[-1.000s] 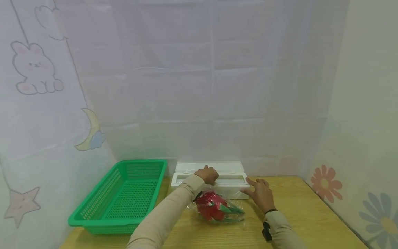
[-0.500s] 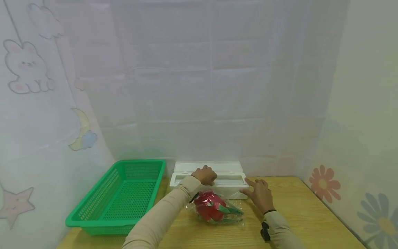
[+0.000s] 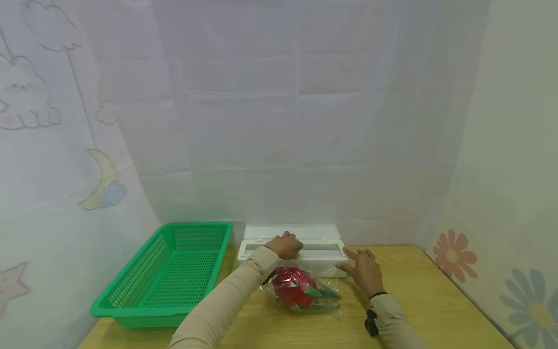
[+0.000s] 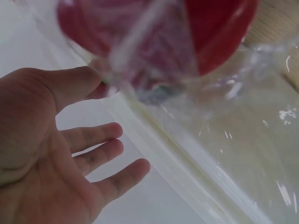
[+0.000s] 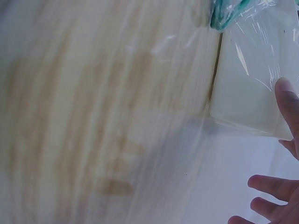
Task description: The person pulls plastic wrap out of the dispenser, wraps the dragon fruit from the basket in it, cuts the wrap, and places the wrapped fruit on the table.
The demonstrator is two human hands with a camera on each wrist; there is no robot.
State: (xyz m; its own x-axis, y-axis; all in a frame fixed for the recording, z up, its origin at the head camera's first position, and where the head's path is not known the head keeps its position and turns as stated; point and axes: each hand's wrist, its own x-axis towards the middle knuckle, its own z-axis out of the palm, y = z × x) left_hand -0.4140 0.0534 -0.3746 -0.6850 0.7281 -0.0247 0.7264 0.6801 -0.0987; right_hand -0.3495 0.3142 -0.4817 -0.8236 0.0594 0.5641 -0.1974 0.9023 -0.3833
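Note:
A white cling film dispenser stands against the back wall, its lid raised behind it. In front lies a red dragon fruit with green tips, loosely covered in crinkled clear film. Cling film stretches between fruit and dispenser in the left wrist view. My left hand reaches over the dispenser's top edge, thumb and index finger pinching at the film; their tips are partly hidden behind it. My right hand holds the dispenser's right end, thumb against the front face, the other fingers spread beyond it.
To the left, a green slotted basket stands on the wooden table. A pale wall sheet hangs right behind the dispenser, with printed side walls at both sides. The right wrist wears a dark band.
The head view has turned slightly to the right, so the left wall's drawings shift left. Both hands, the dispenser and the fruit keep almost the same places.

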